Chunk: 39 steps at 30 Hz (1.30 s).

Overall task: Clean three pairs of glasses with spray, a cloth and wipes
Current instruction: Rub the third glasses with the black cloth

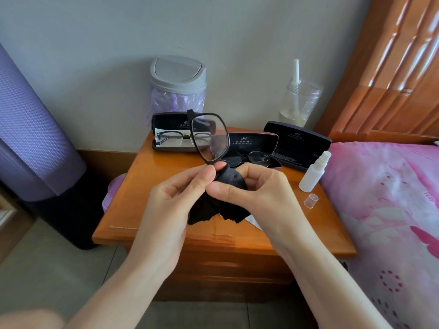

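I hold black-framed glasses (209,136) upright above the wooden nightstand (166,224), one lens facing me. My left hand (180,198) pinches the frame's lower end between thumb and forefinger. My right hand (251,186) grips a black cloth (213,205) wrapped round the other lens, which is hidden. A second pair (177,137) lies in an open case at the back left. A third pair (251,159) lies in an open case behind my right hand. A white spray bottle (313,172) stands at the right with its clear cap (310,200) off beside it.
A grey lidded bin (178,77) with a purple liner stands at the back. A clear jar (300,100) sits at the back right beside an open empty case (297,144). A pink bed (389,210) borders the right; a purple rolled mat (31,129) stands left.
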Tool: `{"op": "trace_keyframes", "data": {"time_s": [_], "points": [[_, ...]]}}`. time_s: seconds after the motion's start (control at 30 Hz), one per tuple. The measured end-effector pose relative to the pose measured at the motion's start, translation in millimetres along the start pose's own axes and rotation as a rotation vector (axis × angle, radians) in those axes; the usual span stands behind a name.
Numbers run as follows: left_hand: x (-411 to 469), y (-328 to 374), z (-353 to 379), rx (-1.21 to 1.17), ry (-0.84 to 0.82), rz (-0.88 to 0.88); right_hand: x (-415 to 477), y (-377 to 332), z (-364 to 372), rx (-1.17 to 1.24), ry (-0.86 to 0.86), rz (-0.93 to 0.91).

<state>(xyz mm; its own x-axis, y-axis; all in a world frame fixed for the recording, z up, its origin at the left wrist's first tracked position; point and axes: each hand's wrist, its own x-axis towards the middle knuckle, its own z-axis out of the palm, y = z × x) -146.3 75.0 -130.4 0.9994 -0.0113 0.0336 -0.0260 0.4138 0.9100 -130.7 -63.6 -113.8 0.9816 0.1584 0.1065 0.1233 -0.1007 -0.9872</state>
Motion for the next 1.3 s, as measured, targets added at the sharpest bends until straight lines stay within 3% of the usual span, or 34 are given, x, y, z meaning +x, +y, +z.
{"op": "trace_keyframes", "data": {"time_s": [0.33, 0.83, 1.3], "points": [[-1.0, -1.2, 1.6, -0.011, -0.027, -0.009, -0.1, 3.1, 5.9, 0.056, 0.087, -0.054], [6.5, 6.3, -5.1, -0.105, 0.131, 0.034, -4.5, 5.9, 4.0, 0.017, -0.205, 0.034], [-1.1, 0.1, 0.9, 0.012, 0.016, 0.022, -5.8, 8.2, 14.6, 0.23, 0.026, 0.016]]}}
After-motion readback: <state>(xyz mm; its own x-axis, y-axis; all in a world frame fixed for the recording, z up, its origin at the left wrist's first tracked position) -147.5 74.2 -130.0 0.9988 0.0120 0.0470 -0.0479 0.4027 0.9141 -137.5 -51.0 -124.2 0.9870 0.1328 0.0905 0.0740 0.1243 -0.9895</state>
